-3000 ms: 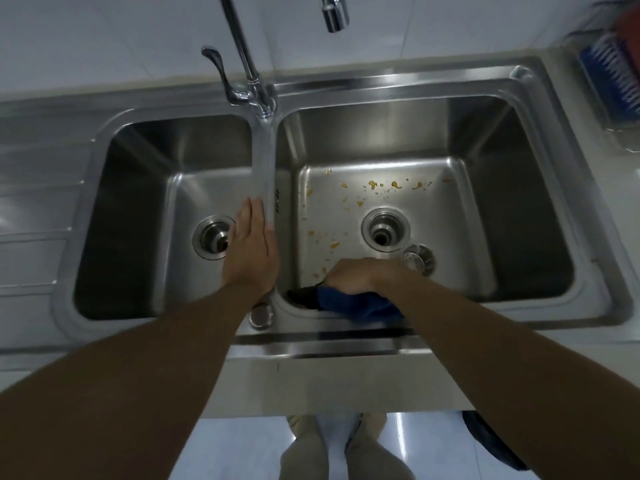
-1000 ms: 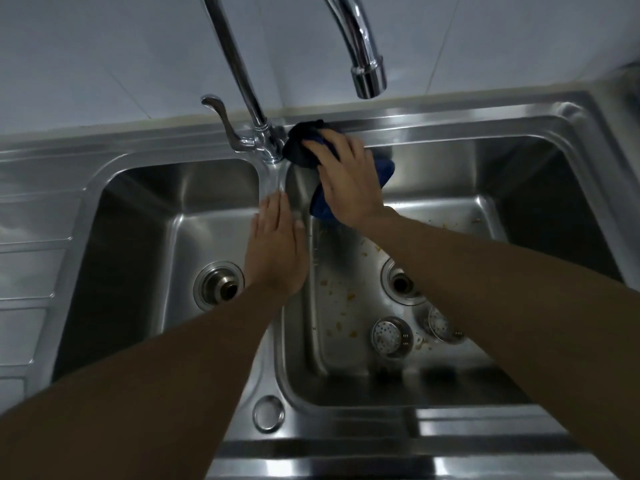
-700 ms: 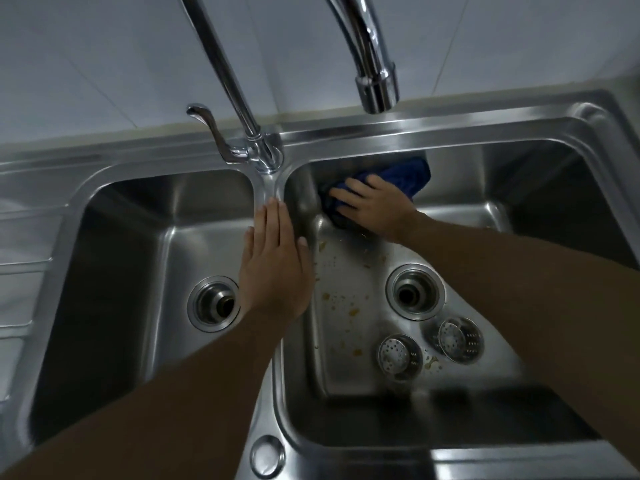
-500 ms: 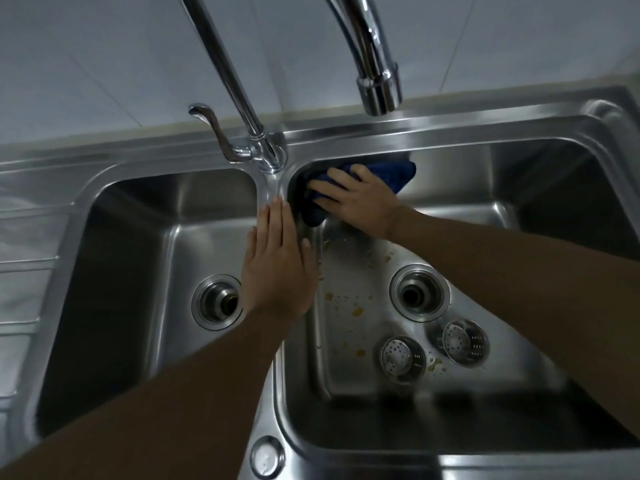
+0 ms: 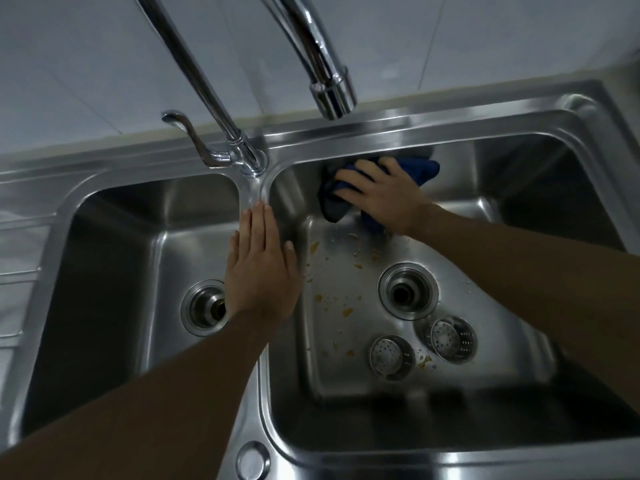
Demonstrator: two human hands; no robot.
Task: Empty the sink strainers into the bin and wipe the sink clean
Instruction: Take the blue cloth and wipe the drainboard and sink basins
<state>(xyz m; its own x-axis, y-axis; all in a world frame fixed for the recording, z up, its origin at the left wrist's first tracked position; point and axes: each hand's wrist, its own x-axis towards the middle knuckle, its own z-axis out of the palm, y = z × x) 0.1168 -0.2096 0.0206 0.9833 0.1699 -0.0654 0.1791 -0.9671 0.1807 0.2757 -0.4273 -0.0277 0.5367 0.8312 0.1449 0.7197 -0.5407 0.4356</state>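
Pale wall tiles back a steel double sink (image 5: pixel 519 119), its tap (image 5: pixel 242 147) standing at the far end of the divider between the two bowls. Just in front of the tap, the left hand (image 5: pixel 259 268) lies flat on that divider, fingers straight, holding nothing. To the tap's right, the right hand (image 5: pixel 384 195) presses a blue cloth (image 5: pixel 420 169) against the far wall of the right bowl, fingers spread over it. Two strainers (image 5: pixel 391 356) (image 5: pixel 452 337) sit on that bowl's floor, nearer than its open drain (image 5: pixel 408 291), among orange food scraps (image 5: pixel 346 311).
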